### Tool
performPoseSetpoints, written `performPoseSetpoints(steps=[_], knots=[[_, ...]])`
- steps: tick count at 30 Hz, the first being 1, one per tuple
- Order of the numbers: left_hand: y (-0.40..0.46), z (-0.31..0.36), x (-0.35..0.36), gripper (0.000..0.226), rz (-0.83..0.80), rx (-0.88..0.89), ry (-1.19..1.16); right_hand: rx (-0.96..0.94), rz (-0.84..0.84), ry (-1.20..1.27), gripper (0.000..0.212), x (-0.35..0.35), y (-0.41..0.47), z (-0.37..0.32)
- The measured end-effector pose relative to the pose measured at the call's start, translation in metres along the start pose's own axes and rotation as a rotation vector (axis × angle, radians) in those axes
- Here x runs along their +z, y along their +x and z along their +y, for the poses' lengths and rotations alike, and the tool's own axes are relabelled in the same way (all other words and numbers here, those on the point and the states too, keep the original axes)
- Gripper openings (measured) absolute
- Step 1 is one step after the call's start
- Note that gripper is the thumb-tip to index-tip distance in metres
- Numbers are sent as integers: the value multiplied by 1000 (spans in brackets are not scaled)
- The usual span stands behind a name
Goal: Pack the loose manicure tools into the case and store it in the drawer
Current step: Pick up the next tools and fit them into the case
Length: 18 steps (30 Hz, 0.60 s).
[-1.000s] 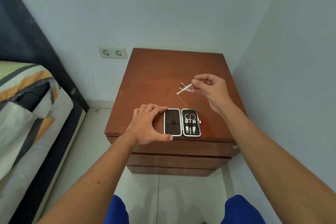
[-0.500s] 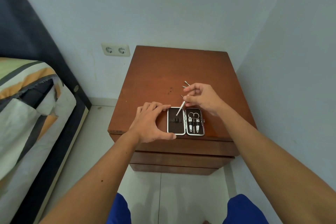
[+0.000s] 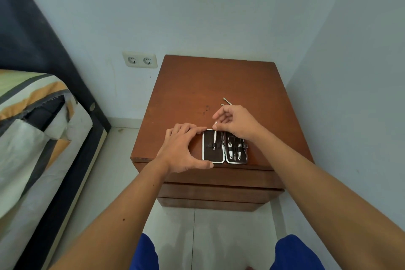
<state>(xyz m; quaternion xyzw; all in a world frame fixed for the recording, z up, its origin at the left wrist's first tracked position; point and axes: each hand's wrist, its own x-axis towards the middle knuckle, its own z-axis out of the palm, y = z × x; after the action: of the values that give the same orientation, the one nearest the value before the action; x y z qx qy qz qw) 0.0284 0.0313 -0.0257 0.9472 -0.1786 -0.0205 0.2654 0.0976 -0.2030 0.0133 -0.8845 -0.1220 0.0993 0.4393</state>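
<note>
Case (image 3: 224,147) lies open flat near the front edge of the desk (image 3: 186,94), both halves facing up, white trim around each.

Left half: dark lining with a row of small elastic loops across the middle. One slim white-handled tool (image 3: 215,138) stands lengthwise in it, lower end at or in a loop; cannot tell whether it is fully seated. Rest of that half shows only lining.

Right half: three metal tools (image 3: 235,149) held side by side under a dark strap: scissors with ring handles partly hidden by the wrist, plus two other pieces; exact types too small to tell.

Left hand (image 3: 183,149): fingers spread and curved, fingertips touching the far left corner of the case, thumb against its near left corner. It braces the case rather than gripping it.

Right hand (image 3: 237,121): over the far edge of the case, thumb and forefinger pinching the top end of the white-handled tool, other fingers loosely curled.

Loose tools (image 3: 226,102): thin metal pieces lying on the desk just behind the right hand, partly covered by it; number unclear.

Drawers (image 3: 219,190) below the desk top, fronts closed.
</note>
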Motion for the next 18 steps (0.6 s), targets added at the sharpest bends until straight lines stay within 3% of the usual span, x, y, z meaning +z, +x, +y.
performPoseSetpoints(steps=[8,14,18], knots=[[1,-1,0,110,-6,2,-6,-112,128,-164,38,11,-24,6],[0,0,0,109,-10,-1,0,-184,24,-427,77,15,-44,14],[-1,1,-1,108,-16,-4,-4,-251,27,-407,71,21,-52,15]])
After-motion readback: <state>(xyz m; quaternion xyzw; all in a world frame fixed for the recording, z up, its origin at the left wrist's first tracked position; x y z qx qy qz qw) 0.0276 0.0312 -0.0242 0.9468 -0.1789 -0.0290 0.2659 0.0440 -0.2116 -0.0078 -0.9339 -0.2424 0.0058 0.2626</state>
